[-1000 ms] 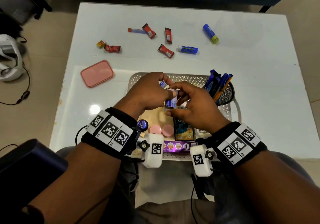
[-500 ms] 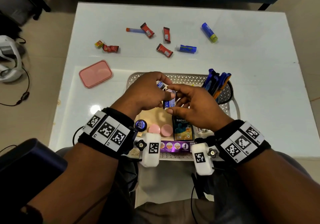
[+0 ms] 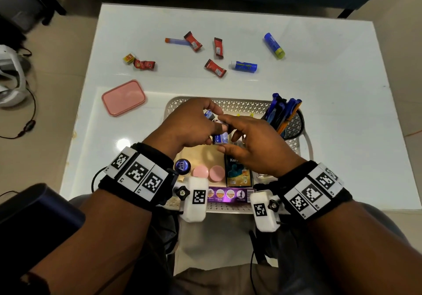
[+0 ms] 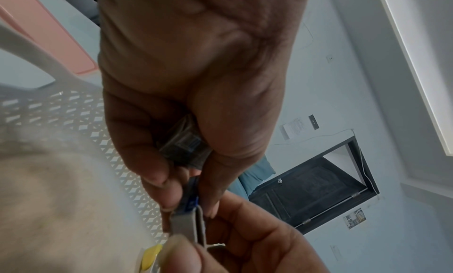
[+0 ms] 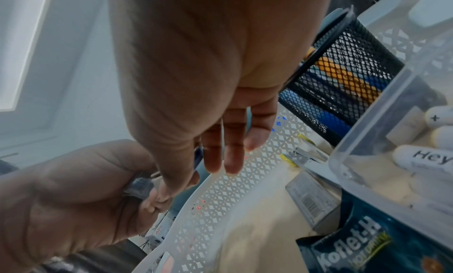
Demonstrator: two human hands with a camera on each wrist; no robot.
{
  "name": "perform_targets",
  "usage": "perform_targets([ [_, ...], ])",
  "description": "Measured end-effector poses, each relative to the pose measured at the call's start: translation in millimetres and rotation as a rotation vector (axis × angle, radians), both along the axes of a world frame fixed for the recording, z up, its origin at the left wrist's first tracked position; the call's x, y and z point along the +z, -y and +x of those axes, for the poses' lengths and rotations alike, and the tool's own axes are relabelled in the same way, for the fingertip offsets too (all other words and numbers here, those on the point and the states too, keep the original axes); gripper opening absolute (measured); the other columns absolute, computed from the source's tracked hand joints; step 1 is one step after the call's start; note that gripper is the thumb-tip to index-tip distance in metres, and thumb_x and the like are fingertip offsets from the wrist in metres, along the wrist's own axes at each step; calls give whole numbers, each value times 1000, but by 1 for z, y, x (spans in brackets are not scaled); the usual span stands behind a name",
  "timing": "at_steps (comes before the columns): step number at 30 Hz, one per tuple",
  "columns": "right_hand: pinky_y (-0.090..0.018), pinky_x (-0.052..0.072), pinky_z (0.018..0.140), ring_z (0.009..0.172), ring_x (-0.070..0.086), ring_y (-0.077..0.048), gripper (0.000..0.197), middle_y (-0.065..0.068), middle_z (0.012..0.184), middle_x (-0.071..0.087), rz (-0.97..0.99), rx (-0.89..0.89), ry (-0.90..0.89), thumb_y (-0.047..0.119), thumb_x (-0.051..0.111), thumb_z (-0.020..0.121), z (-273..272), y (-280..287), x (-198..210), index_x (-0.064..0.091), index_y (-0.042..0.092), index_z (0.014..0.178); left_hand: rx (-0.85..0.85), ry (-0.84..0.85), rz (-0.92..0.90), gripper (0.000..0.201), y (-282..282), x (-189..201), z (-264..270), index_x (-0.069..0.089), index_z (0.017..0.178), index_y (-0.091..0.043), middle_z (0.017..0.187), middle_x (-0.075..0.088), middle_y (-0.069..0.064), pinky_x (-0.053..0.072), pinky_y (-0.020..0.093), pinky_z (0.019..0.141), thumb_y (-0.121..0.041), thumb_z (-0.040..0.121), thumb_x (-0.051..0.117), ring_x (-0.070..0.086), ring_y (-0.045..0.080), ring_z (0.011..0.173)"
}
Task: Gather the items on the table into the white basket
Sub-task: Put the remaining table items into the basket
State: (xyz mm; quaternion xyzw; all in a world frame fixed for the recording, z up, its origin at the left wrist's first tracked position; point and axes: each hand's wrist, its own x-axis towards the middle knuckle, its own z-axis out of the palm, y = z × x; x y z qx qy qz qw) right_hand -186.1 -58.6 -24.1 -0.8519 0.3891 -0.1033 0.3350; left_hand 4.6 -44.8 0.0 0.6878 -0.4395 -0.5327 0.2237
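Note:
Both hands hover over the white basket [image 3: 237, 103]. My left hand [image 3: 194, 125] grips a small blue-and-white box [image 3: 221, 137] at its fingertips, with another small packet [image 4: 182, 144] tucked in the palm. My right hand [image 3: 249, 144] pinches the same box [image 4: 187, 222] between thumb and forefinger, its other fingers [image 5: 230, 157] straight. On the table beyond lie red candy wrappers [image 3: 215, 67], a blue glue stick [image 3: 274, 45], a blue tube [image 3: 244, 66], an orange-capped tube [image 3: 177, 41] and a yellow cube [image 3: 129, 57].
A pink lid [image 3: 123, 97] lies left of the basket. Inside it stand a black mesh pen holder [image 3: 293, 125], a Koflet pack [image 3: 238, 176], two pink discs [image 3: 201, 172], a blue tin [image 3: 182, 165], a purple box [image 3: 228, 194] and a clear tub [image 5: 392, 133].
Both hands stay over the basket with barely any drift. The right thumb and forefinger have settled onto the small box that the left hand holds.

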Motion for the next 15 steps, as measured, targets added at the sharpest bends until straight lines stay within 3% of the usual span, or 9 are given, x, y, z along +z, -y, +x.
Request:
perform_targets([
  [3,-24,51,76,84,62,-5,67,9,113,64,16,-38,22,50,76,81,-1,1,-1,55,25,139,-25,19,5,29,0,0,-2,65,106,-25,94,71,2,62,40,68,-22,83,83,67,14,51],
  [5,-17,48,73,82,60,-4,60,11,109,62,-2,-70,20,49,78,78,-1,3,-3,59,26,130,-19,50,4,33,-1,0,-2,64,107,-26,97,68,-1,63,42,72,-32,81,84,68,16,53],
  [8,-25,50,74,82,58,-8,51,7,105,62,-21,-127,-51,38,79,77,1,4,-10,61,26,123,10,137,-17,37,-2,4,1,63,104,-28,85,72,-4,64,43,73,-48,79,81,72,18,59],
  [12,-31,51,81,94,59,-17,55,2,105,61,12,-127,-259,30,76,75,8,4,-32,60,27,127,75,123,-42,38,-1,12,9,64,102,-25,73,76,-2,59,31,60,-55,82,77,66,14,50],
  [15,-37,54,85,97,60,-19,56,0,107,62,45,-140,-298,34,75,75,12,2,-44,59,31,128,73,137,-51,39,-2,13,10,64,100,-27,72,75,-4,62,35,67,-59,81,75,68,15,54],
])
